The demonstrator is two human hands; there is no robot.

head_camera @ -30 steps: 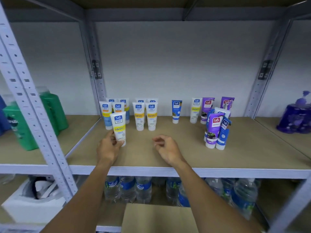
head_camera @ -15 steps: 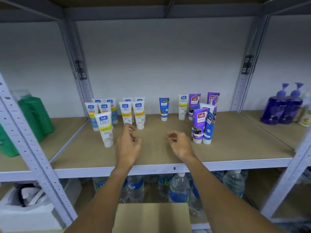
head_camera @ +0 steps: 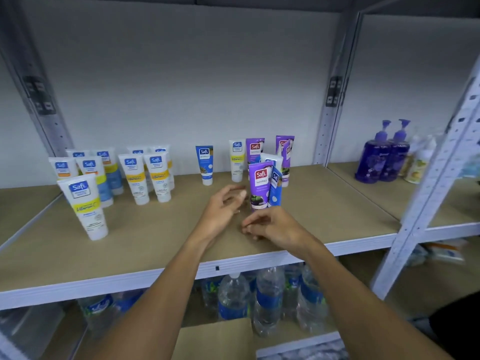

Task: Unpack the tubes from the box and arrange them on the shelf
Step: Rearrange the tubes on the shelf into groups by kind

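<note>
Left hand (head_camera: 220, 211) and right hand (head_camera: 275, 227) empty, loosely curled, close together — we'd pinch the purple Safi tube (head_camera: 260, 185) low so the adjoining blue tube (head_camera: 275, 190) doesn't topple.

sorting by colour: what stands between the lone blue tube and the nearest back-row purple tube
In the head view, one upright white tube with a yellow band stands between the blue tube and that purple tube.

My left hand (head_camera: 220, 211) has let go of the white tube (head_camera: 87, 206) and swung right, joining my right hand (head_camera: 275, 227) near the purple tube (head_camera: 260, 187).
</note>
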